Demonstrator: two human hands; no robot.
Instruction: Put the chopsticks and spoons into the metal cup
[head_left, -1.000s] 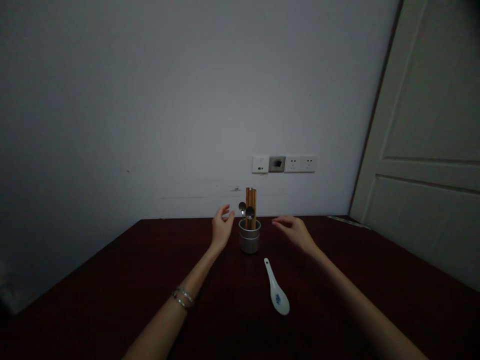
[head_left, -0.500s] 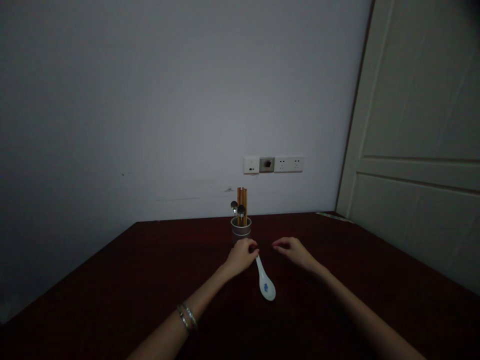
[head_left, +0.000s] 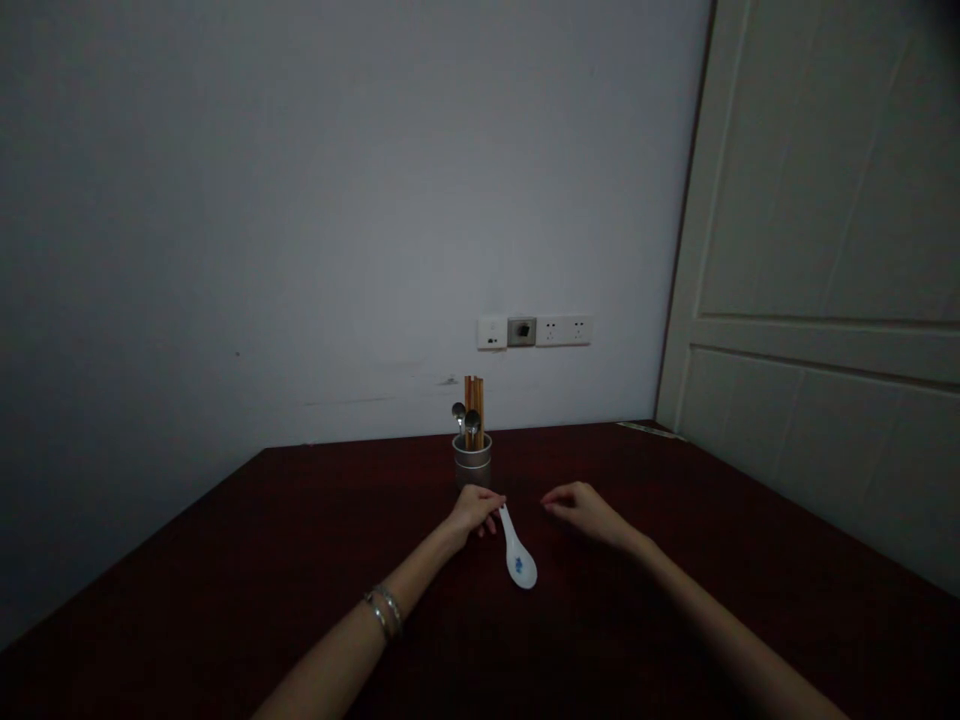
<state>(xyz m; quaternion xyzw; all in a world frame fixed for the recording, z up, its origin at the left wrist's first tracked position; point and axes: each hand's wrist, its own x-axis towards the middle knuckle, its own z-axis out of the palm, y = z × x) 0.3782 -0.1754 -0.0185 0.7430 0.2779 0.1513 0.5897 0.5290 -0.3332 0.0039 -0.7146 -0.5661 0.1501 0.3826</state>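
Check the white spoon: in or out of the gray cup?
Out: the white spoon is in front of the gray cup, its handle end pinched by the left hand.

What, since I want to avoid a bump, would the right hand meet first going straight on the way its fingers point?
Probably the left hand, which pinches the white spoon by its handle end. The right hand points across towards it, but depth is unclear, so it might pass beyond.

Glossy ceramic spoon point(head_left: 519, 562); metal cup point(head_left: 473, 464); wooden chopsticks point(head_left: 480, 400)
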